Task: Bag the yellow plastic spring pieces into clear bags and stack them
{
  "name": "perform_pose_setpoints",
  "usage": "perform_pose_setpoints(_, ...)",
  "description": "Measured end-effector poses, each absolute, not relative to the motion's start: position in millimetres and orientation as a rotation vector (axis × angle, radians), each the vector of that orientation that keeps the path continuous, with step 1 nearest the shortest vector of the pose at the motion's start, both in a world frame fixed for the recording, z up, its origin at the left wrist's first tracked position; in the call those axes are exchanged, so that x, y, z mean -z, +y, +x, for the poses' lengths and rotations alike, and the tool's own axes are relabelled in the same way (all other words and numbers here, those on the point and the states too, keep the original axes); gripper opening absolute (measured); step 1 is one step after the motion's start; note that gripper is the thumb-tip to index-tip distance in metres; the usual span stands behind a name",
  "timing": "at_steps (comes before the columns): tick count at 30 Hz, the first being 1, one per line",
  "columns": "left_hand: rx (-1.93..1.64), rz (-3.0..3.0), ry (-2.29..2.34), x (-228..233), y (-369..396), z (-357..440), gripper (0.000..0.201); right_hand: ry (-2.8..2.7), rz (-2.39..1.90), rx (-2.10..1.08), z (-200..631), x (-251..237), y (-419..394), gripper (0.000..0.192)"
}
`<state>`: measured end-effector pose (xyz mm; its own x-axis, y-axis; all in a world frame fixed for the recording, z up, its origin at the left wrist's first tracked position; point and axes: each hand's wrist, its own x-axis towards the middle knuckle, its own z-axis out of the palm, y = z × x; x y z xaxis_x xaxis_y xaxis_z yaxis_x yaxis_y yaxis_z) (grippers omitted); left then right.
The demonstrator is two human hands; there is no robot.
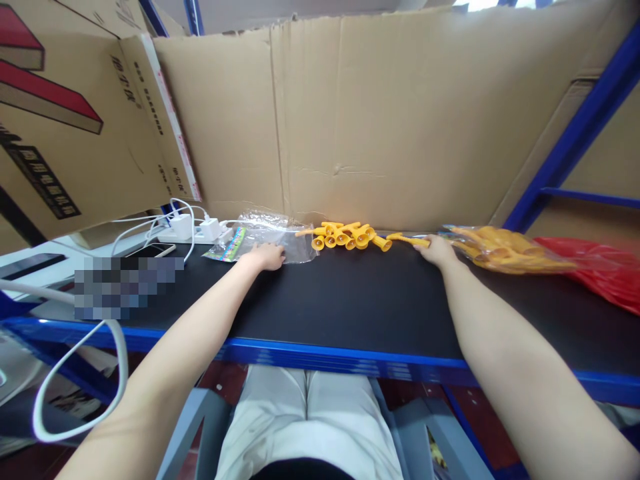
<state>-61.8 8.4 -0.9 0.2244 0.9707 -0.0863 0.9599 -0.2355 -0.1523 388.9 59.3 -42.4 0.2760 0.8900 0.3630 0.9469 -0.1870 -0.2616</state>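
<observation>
Hands reach far across the black table. The left hand lies with curled fingers on a clear plastic bag, pressing its edge. The right hand pinches one yellow trumpet toy by its end. A pile of yellow trumpet toys lies between the hands, near the cardboard wall. A full bag of such toys sits just beside the right hand.

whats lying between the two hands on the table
In the head view, a loose pile of yellow trumpets lies between the left hand and the right hand.
</observation>
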Motion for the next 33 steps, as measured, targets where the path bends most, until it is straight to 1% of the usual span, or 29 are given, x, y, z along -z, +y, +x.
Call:
perform_pose_setpoints(4, -0.262, -2.436, -1.891, 0, 7, -62, 0.046, -1.605, -2.052, 0.298, 383, 36, 52, 0.034)
perform_pose_setpoints(8, -0.276, -2.465, -1.878, -3, 4, -61, 0.052, -1.558, -1.967, 0.403, 376, 28, 50, 0.034)
perform_pose_setpoints(14, -0.298, -2.458, -1.904, -5, 2, -60, 0.060, -1.537, -1.882, 0.385, 371, 22, 51, 0.035)
perform_pose_setpoints(19, -0.285, -2.462, -1.905, -2, 5, -61, 0.059, -1.554, -1.701, 0.463, 364, 15, 47, 0.035)
perform_pose_setpoints(23, -0.289, -2.467, -1.910, -2, 6, -61, 0.058, -1.571, -1.541, 0.520, 347, -1, 45, 0.035)
perform_pose_setpoints(27, -0.285, -2.461, -1.912, -2, 6, -61, 0.058, -1.698, -1.354, 0.466, 313, -19, 44, 0.034)
perform_pose_setpoints(33, -0.307, -2.466, -1.907, -2, 6, -61, 0.060, -2.009, -1.148, 0.235, 249, -33, 34, 0.033)
